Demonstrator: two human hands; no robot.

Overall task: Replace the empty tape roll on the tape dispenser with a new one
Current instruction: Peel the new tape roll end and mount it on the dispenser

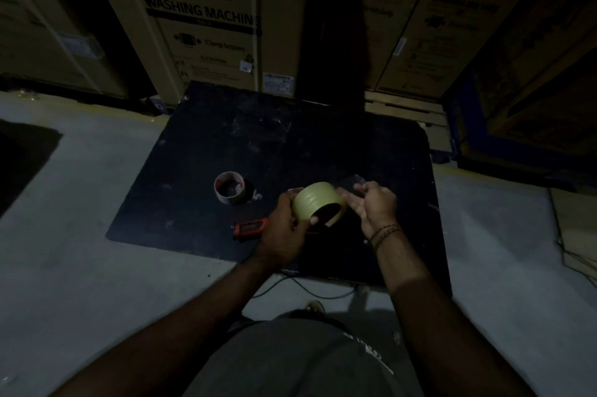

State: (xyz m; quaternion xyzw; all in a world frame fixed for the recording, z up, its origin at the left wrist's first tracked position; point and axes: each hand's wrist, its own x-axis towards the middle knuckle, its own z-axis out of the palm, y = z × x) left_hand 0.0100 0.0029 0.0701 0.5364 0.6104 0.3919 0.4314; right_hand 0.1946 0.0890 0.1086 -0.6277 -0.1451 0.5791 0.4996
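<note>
My left hand (284,225) grips a full roll of yellowish tape (315,201) above the black table (290,144), thumb at the roll's dark core. To the roll's right, my right hand (376,206) pinches a clear strip of tape (353,183) that runs off the roll. An empty cardboard tape core (230,192) stands on the table to the left. The red and black tape dispenser (250,228) lies on the table just left of my left hand, partly hidden by it.
Large cardboard washing-machine boxes (206,18) stand behind the table. A wooden pallet (403,109) shows at the back right. A cable (307,288) runs on the grey floor (80,218) under the table's near edge. The scene is dim.
</note>
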